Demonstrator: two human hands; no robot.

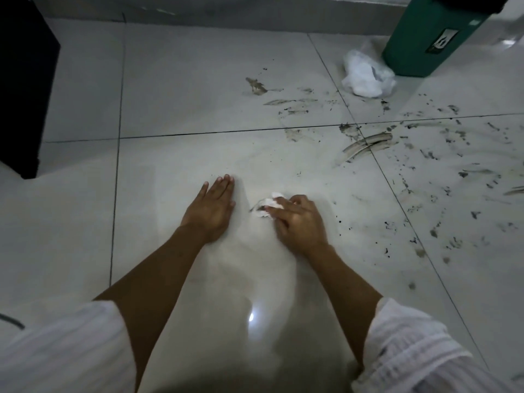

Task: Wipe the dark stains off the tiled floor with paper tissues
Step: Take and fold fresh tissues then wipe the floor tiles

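Right hand apparently presses tissue.

At the far right of your view a green bin with a black lid stands upright, a label on its front face. Touching its base on the left lies a clear plastic bag with crumpled white material inside. At your far left stands a black box-like object, too dark to identify. White sleeves frame the bottom edge.
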